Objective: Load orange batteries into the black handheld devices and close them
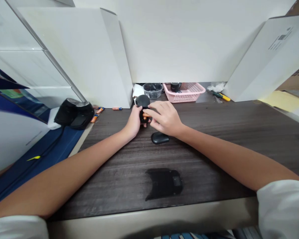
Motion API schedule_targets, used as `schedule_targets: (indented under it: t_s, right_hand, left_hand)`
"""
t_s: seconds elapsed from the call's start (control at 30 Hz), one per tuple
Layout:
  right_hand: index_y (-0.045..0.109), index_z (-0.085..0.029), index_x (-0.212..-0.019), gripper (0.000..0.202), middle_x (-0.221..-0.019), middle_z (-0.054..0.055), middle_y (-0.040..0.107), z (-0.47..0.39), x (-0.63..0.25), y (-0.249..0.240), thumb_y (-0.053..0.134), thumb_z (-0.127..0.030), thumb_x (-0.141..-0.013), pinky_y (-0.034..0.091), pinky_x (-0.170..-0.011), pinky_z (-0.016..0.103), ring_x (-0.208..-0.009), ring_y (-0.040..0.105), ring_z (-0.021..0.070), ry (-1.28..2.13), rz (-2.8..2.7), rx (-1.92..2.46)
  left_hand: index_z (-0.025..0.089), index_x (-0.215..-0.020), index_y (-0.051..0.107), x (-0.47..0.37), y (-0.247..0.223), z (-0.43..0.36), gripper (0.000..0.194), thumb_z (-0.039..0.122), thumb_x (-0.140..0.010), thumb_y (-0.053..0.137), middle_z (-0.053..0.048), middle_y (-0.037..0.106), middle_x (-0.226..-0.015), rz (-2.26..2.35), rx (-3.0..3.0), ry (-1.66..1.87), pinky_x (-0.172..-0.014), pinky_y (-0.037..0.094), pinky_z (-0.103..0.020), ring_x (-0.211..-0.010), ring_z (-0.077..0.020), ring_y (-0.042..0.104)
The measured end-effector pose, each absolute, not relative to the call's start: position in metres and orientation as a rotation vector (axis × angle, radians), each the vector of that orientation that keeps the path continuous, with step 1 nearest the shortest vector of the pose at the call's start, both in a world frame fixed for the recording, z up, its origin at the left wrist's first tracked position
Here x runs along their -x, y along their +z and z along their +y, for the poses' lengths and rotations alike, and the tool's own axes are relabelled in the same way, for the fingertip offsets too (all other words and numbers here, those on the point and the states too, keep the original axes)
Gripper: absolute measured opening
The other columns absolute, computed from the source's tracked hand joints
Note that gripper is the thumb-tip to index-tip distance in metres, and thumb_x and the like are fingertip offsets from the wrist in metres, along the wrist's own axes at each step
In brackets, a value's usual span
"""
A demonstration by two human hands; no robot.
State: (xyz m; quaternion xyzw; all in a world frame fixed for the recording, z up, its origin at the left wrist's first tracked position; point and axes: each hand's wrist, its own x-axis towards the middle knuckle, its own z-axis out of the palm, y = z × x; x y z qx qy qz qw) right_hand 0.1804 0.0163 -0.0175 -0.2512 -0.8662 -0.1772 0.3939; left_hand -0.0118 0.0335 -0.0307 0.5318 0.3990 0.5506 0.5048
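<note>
My left hand [134, 121] is closed around a black device [142, 101] with a rounded top, held upright above the dark table. An orange-and-copper battery [146, 115] shows at the device's open side. The fingertips of my right hand [165, 118] are pinched on that battery; how far it sits inside is hidden by the fingers. Just below my right hand lies a small, rounded black piece [160, 137]. Closer to the table's front edge is a flat black cover [164, 184] with a notched left end.
Several loose batteries [94, 118] lie at the left near a black twin-cup stand [74, 113] with a cable. At the back are a clear bowl [152, 94], a pink basket [184, 97] and a yellow-handled screwdriver [224, 97]. White panels [179, 43] rise behind them.
</note>
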Motion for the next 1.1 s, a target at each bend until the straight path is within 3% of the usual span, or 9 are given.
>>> schedule_targets:
  t_s: [0.13,0.23,0.37,0.47,0.67,0.83,0.97,1.1]
  right_hand:
    - [0.074,-0.019,-0.111,0.023,-0.101,0.01,0.069,0.021,-0.185,-0.024,0.059,-0.018,-0.094,0.049,-0.086,0.042,-0.093,0.062,0.027,-0.299,-2.145,0.763]
    - [0.071,-0.021,-0.101,0.013,-0.093,0.006,0.068,0.022,-0.19,-0.023,0.06,-0.027,-0.098,0.047,-0.081,0.036,-0.087,0.062,0.0227,-0.086,-2.241,0.722]
    - [0.069,-0.023,-0.107,0.033,-0.098,0.002,0.075,0.014,-0.192,-0.017,0.075,-0.052,-0.093,0.044,-0.073,0.031,-0.08,0.067,0.019,0.182,-2.481,0.554]
    - [0.07,-0.024,-0.104,0.045,-0.092,0.002,0.077,0.006,-0.185,-0.018,0.079,-0.065,-0.088,0.039,-0.069,0.031,-0.076,0.069,0.0205,0.136,-2.61,0.555]
    - [0.073,-0.022,-0.101,0.03,-0.082,0.001,0.076,0.008,-0.176,-0.026,0.065,-0.051,-0.103,0.033,-0.067,0.03,-0.068,0.063,0.0164,0.119,-2.396,0.834]
    - [0.073,-0.022,-0.095,0.038,-0.061,-0.007,0.055,0.02,-0.192,-0.02,0.063,-0.058,-0.103,0.033,-0.064,0.027,-0.056,0.049,0.012,0.501,-2.27,0.918]
    - [0.075,-0.024,-0.111,0.045,-0.075,-0.003,0.068,0.022,-0.196,-0.018,0.08,-0.062,-0.088,0.036,-0.068,0.027,-0.066,0.06,0.0154,0.392,-2.534,0.802]
    - [0.073,-0.024,-0.121,0.047,-0.096,0.004,0.079,0.017,-0.189,-0.02,0.075,-0.062,-0.093,0.038,-0.071,0.03,-0.078,0.07,0.0214,0.241,-2.572,0.85]
  left_hand:
    - [0.024,-0.109,0.051,0.017,-0.024,0.037,0.03,0.04,-0.092,0.069,0.002,0.068,-0.078,1.102,-1.275,1.387,-0.043,0.04,-0.021,-0.059,-0.0151,0.067]
    - [0.023,-0.109,0.053,0.018,-0.022,0.037,0.026,0.035,-0.091,0.067,0.001,0.071,-0.077,1.142,-1.298,1.367,-0.044,0.038,-0.02,-0.057,-0.0144,0.067]
    - [0.024,-0.107,0.056,0.017,-0.019,0.033,0.021,0.034,-0.09,0.063,0.001,0.074,-0.075,1.165,-1.337,1.318,-0.045,0.04,-0.021,-0.056,-0.0145,0.067]
    - [0.023,-0.102,0.056,0.016,-0.013,0.027,0.019,0.034,-0.088,0.062,0.001,0.072,-0.072,1.168,-1.309,1.297,-0.043,0.037,-0.021,-0.051,-0.0141,0.064]
    - [0.022,-0.094,0.055,0.015,-0.009,0.022,0.016,0.029,-0.081,0.063,0.002,0.069,-0.066,1.054,-1.282,1.34,-0.05,0.048,-0.024,-0.051,-0.0141,0.062]
    - [0.022,-0.098,0.053,0.017,-0.016,0.025,0.02,0.031,-0.082,0.061,0.002,0.068,-0.068,0.959,-1.298,1.341,-0.057,0.053,-0.027,-0.057,-0.0161,0.065]
    - [0.023,-0.106,0.051,0.016,-0.019,0.028,0.028,0.033,-0.082,0.063,0.001,0.072,-0.082,0.965,-1.285,1.375,-0.065,0.057,-0.03,-0.067,-0.0169,0.069]
    - [0.024,-0.112,0.051,0.015,-0.022,0.029,0.028,0.038,-0.091,0.065,0.002,0.072,-0.087,1.066,-1.294,1.374,-0.071,0.059,-0.031,-0.072,-0.0166,0.07]
